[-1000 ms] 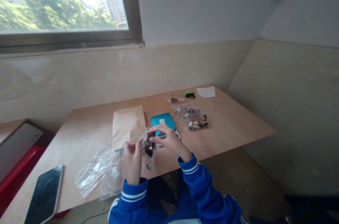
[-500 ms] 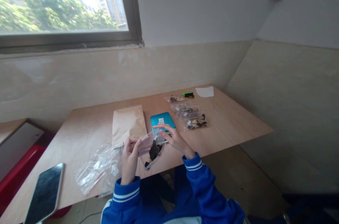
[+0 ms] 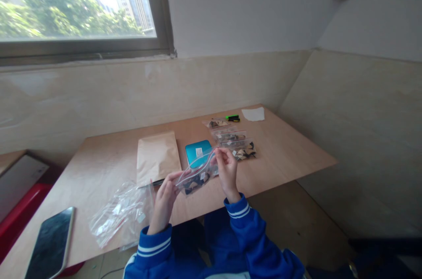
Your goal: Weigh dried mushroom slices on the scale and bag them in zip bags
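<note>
Between my hands a clear zip bag [image 3: 195, 184] is stretched out above the front edge of the table, dark and tan pieces lying along its bottom. My left hand [image 3: 165, 197] grips its left end. At the upper right corner, my right hand [image 3: 227, 167] pinches the bag near its zip strip. Just behind the bag lies a flat teal device [image 3: 198, 152] with a white label, partly covered by it. A brown paper envelope [image 3: 157, 156] rests to the left of the device. Loose clear zip bags [image 3: 120, 213] are heaped beside my left hand.
Filled zip bags [image 3: 232, 137] lie in a row behind my right hand. Farther back are green and black markers [image 3: 233, 118] and a white paper [image 3: 253, 114]. A tablet [image 3: 51, 244] lies at the table's left front edge, near a red chair [image 3: 24, 213].
My right hand has gone from loosely spread fingers to a pinch on the bag's upper right corner. The bag has turned and is now stretched sideways, with its zip strip showing.
</note>
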The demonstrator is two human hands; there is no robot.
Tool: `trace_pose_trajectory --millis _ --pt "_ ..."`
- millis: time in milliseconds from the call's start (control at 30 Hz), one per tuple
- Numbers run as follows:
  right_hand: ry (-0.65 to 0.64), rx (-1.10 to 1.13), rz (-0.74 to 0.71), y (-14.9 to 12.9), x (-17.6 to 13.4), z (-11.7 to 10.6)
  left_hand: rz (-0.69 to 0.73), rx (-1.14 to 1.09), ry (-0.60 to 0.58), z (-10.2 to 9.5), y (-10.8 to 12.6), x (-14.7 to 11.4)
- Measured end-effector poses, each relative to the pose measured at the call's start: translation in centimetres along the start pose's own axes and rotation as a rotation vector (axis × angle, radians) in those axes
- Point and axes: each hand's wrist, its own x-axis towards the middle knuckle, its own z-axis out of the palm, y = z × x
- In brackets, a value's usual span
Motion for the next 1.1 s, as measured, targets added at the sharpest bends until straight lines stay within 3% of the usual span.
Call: trace_pose_trajectory --millis 133,367,633,867,1100 --pt "0.040 0.038 0.039 0.2 0.1 -0.1 0.080 0.194 0.183 0.5 -0.4 -0.1" --pt "-0.128 -0.026 0.021 0.1 0.0 -1.0 0.162 0.156 0.384 0.0 -0.8 0.2" --pt "-0.140 -0.070 -0.028 0.0 -0.3 -1.5 0.306 0.290 0.448 -0.4 0.7 -0.6" --pt "-0.136 -0.059 -0.065 -0.5 -0.8 -1.4 0.335 0.172 0.525 -0.2 0.8 -1.0" --pt "-0.240 -0.047 -0.024 -0.2 -0.5 -1.2 0.327 0.192 0.468 0.1 1.0 -0.6"
